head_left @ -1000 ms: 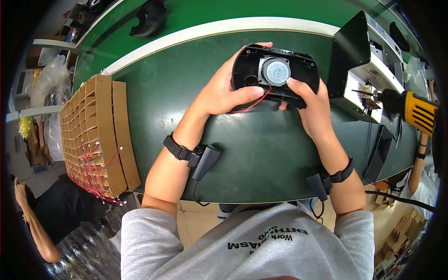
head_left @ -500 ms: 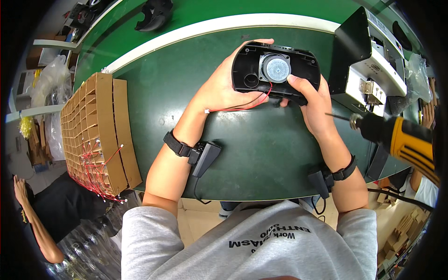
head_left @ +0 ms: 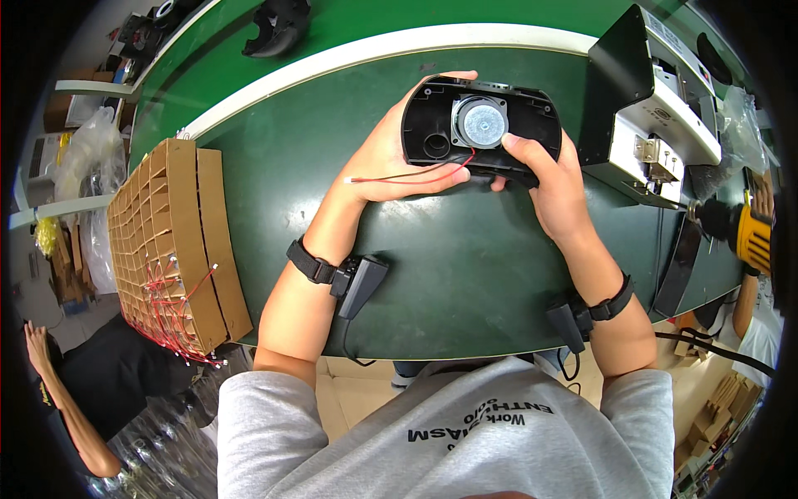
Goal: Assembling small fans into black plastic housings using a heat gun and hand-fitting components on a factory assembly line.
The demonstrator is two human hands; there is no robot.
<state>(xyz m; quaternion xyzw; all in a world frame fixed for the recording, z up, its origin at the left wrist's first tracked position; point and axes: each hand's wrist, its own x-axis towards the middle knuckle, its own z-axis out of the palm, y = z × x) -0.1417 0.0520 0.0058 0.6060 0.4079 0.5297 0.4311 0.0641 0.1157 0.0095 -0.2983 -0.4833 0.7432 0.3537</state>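
Both my hands hold a black plastic speaker housing (head_left: 422, 112) above the green mat, its open inner side facing up. Seated in the middle of it is a round speaker (head_left: 484, 125) with a silver magnet and a square metal frame. My left hand (head_left: 386, 162) wraps the left end, thumb along the near edge. My right hand (head_left: 555, 179) grips the right end, its thumb resting by the speaker's lower right corner. From the speaker a red and black wire (head_left: 399, 180) runs left across my left thumb to a small white connector (head_left: 348, 180).
At the left stands a cardboard divider box (head_left: 208, 241) with several red-wired parts. A white and black machine (head_left: 648, 125) occupies the right. Beside it hangs a yellow and black power screwdriver (head_left: 752, 237). A black curved part (head_left: 278, 29) lies at the back. Other people show at both sides.
The housing has shifted slightly left in my hands, with the speaker in it. The yellow screwdriver has swung away to the right, off my right wrist.
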